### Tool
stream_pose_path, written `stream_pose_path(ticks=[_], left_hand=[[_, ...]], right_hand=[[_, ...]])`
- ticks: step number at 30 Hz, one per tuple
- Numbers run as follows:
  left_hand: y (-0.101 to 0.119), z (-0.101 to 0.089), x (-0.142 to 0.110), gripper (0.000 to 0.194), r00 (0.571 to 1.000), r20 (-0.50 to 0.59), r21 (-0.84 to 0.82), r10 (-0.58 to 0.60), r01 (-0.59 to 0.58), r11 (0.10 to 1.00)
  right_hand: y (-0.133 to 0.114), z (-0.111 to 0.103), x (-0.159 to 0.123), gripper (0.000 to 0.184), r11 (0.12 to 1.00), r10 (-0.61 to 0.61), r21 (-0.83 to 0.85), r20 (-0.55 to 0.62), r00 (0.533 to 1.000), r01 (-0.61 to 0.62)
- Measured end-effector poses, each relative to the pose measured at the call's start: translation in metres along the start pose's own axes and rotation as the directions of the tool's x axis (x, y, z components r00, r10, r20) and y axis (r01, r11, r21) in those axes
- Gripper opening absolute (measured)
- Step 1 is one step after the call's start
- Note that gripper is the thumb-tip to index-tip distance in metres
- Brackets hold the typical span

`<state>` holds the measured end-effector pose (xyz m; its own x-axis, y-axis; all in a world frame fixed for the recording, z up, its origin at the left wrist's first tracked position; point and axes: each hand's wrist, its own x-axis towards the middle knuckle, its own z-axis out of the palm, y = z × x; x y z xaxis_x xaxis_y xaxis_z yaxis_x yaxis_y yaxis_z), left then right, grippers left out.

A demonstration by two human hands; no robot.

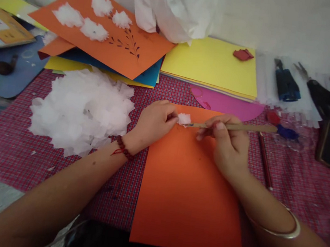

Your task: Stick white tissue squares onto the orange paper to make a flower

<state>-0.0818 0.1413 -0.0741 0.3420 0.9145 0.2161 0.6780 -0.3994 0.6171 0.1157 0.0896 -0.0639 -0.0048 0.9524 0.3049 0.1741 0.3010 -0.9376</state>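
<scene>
An orange paper sheet (189, 192) lies on the red checked cloth in front of me. My left hand (152, 124) is closed at the sheet's top edge, pinching a small tuft of white tissue (184, 119) against the paper. My right hand (226, 142) is closed round a thin wooden stick (244, 128) like a brush, held nearly level, with its tip touching the tuft. A red bead bracelet is on my left wrist and a metal bangle on my right.
A heap of white tissue pieces (81, 109) lies left of the sheet. Behind are an orange card with tissue flowers (104, 33), yellow paper (213, 65), a pink disc (226, 103), crumpled white tissue (175, 6), scissors (325, 97) and a red pencil (265, 162).
</scene>
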Motion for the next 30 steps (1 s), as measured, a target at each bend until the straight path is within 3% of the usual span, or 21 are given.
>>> stream_pose_path(ticks=[6,15,19,23,26,28,30], left_hand=[[-0.002,0.001,0.000,0.010,1.000,-0.003,0.013,-0.002,0.002,1.000],[0.001,-0.004,0.001,0.020,0.999,0.045,0.083,0.017,-0.020,0.996],[0.014,-0.026,-0.017,0.020,0.984,0.160,0.173,0.079,-0.107,0.979],[0.026,-0.062,-0.065,0.018,0.947,0.260,0.295,0.191,-0.266,0.918],[0.017,-0.085,-0.107,0.016,0.945,0.168,0.376,0.280,-0.324,0.868],[0.003,-0.096,-0.130,0.013,0.964,0.029,0.451,0.264,-0.248,0.857],[-0.014,-0.105,-0.148,0.009,0.971,-0.138,0.513,0.197,-0.100,0.852]], right_hand=[[0.005,0.004,0.007,0.033,0.997,0.077,0.004,0.058,0.995,-0.077],[0.013,0.002,0.016,0.021,0.935,0.316,0.199,-0.091,0.944,-0.293],[0.010,0.002,0.021,0.014,0.890,0.387,0.319,-0.156,0.909,-0.325],[0.008,0.002,0.024,0.019,0.857,0.442,0.370,-0.168,0.881,-0.359],[0.006,0.002,0.024,0.024,0.852,0.467,0.353,-0.175,0.867,-0.387],[0.004,0.002,0.024,0.023,0.855,0.468,0.335,-0.174,0.867,-0.395],[0.003,0.002,0.024,0.022,0.858,0.473,0.313,-0.175,0.864,-0.406]])
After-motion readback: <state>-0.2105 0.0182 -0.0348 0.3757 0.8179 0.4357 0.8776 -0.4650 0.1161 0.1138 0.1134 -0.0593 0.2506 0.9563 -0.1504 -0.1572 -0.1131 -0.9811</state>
